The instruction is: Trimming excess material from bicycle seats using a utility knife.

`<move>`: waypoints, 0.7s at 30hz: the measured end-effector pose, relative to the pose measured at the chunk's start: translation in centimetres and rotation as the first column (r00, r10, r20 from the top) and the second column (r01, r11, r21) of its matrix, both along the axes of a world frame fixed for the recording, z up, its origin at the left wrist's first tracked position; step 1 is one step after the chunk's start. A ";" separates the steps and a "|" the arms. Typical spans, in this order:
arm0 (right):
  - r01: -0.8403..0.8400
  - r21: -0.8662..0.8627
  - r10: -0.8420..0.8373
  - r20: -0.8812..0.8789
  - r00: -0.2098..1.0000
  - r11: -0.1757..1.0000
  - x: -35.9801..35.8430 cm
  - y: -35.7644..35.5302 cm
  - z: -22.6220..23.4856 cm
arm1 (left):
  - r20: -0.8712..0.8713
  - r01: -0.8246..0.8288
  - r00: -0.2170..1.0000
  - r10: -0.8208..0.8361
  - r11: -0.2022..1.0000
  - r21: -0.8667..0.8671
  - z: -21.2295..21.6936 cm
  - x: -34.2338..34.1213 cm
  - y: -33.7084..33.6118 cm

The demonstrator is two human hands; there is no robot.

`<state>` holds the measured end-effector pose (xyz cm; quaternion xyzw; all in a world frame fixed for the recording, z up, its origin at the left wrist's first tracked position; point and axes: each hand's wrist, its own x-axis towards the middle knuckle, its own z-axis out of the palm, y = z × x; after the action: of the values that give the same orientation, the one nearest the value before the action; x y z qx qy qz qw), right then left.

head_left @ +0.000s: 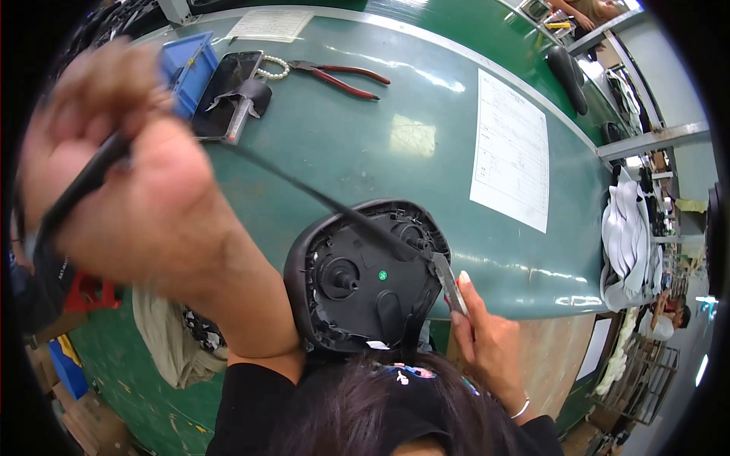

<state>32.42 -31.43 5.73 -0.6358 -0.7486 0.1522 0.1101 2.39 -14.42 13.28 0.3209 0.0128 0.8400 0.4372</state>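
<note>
A wide black padded seat [357, 296] lies with its underside up at the table's near edge, showing a plastic base with two round posts and a small green sticker. From its far right rim a long black strip [304, 188] stretches taut up to the left. My left hand [144, 175], smeared by motion, is raised at the left with its fingers closed round the strip's end. In my right hand [490, 342] is a utility knife [449, 285]; its blade meets the seat's right rim, where the strip comes off.
On the green table [327, 137] lie red-handled pliers [346, 80], a phone [220, 99], a bead bracelet [275, 67] and a printed sheet [511, 152]. A blue bin [186, 72] stands far left. White curved pieces [623, 228] are stacked at the right. Other people are in the background.
</note>
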 end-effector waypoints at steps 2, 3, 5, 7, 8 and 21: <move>0.040 0.002 -0.039 -0.102 0.994 0.999 0.1 -1.6 -1.3 | -0.033 -0.182 0.983 0.183 0.983 0.014 -0.8 -1.2 -1.8; 0.144 -0.123 -0.170 -0.239 0.956 0.982 0.4 -2.4 -2.1 | -0.060 -0.368 0.927 0.370 0.929 0.039 -1.4 -1.6 -2.6; 0.203 -0.314 -0.328 -0.424 0.844 0.928 0.6 -3.6 -2.7 | -0.130 -0.692 0.701 0.701 0.713 0.117 -1.7 -2.3 -4.3; 0.197 -0.288 -0.312 -0.436 0.844 0.937 1.2 -4.6 -2.9 | -0.142 -0.805 0.552 0.821 0.570 0.166 -1.1 -1.5 -4.6; 0.181 -0.262 -0.285 -0.447 0.848 0.948 1.5 -5.0 -2.9 | -0.047 -0.903 0.411 0.910 0.414 0.116 -0.8 -0.9 -4.7; 0.388 -0.306 -0.475 -0.734 0.485 0.869 3.5 -2.4 -4.2 | -0.998 -0.460 0.017 0.060 0.887 0.046 -10.0 1.7 -2.3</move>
<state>35.88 -33.84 1.57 -0.6729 -0.4284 0.4210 0.4318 4.05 -16.70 3.29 0.7244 0.4887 0.4488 0.1871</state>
